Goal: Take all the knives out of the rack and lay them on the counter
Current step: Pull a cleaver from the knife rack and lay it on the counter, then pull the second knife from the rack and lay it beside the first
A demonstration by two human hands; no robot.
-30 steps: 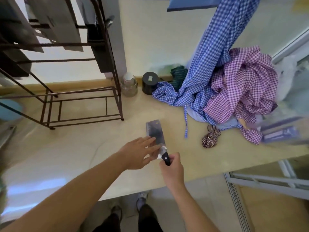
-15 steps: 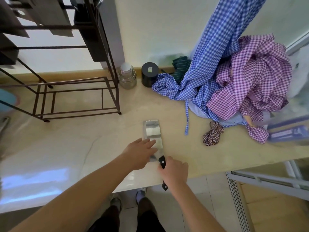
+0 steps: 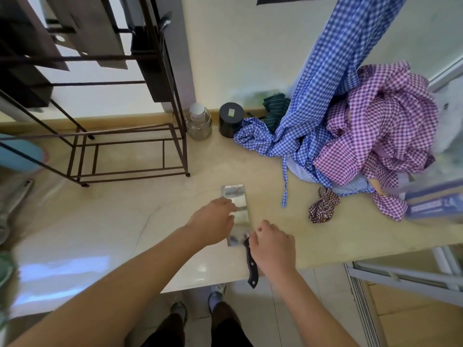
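A steel cleaver (image 3: 235, 211) with a black handle (image 3: 251, 266) lies flat on the beige counter (image 3: 125, 221), its handle sticking out over the front edge. My left hand (image 3: 213, 221) rests with spread fingers on the blade's left side. My right hand (image 3: 274, 246) sits just right of the handle, fingertips at the handle's upper end, not wrapped around it. The dark metal rack (image 3: 162, 121) stands at the back left. Several dark blades (image 3: 87, 33) hang in its top, seen in silhouette against the window.
A glass jar (image 3: 199, 123) and a black canister (image 3: 231, 120) stand by the wall right of the rack. Blue checked cloth (image 3: 313, 108), purple checked cloth (image 3: 375, 126) and a small patterned rag (image 3: 323, 209) crowd the right side. A blue box (image 3: 436, 204) lies at the far right.
The cleaver went from tilted in both hands to lying flat on the counter. My right hand has slid off the handle to its right side; my left hand stays on the blade.
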